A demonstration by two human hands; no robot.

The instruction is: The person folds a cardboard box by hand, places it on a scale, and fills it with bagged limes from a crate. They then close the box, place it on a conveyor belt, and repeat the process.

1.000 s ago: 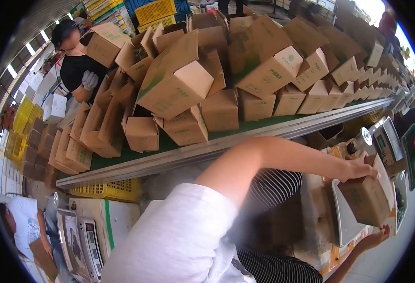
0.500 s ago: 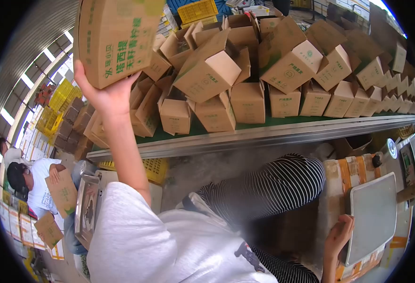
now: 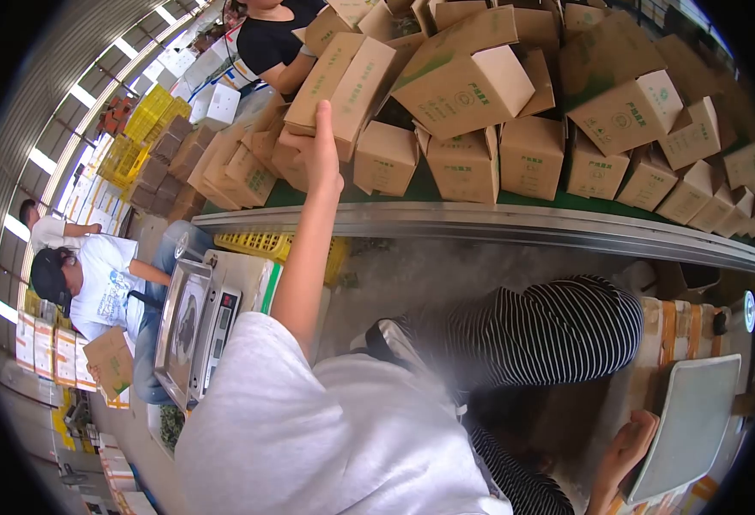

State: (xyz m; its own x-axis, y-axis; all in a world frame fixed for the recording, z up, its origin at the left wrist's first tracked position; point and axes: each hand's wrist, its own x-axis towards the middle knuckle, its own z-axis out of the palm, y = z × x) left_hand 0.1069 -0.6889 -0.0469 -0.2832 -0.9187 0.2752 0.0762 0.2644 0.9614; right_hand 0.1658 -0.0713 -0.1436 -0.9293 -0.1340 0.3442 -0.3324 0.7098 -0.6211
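Holding a closed carton [image 3: 343, 81] against the crowded pile, upper centre-left of the frame.
It is grasped low at its corner by the left hand [image 3: 316, 157], while the right hand [image 3: 628, 442] is seen loosely curled and released beside the grey scale pan [image 3: 691, 421], lower right. The carton is hemmed in by open boxes [image 3: 459, 86] — tilted and stacked to its right — and a co-worker in black [image 3: 270, 43] is partly hidden behind it. The metal rail [image 3: 480, 223] and yellow crate [image 3: 248, 245] are crossed by the forearm.

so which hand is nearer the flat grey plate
Right: the right hand is just beside the flat grey plate; the left hand is much farther away, at a carton.
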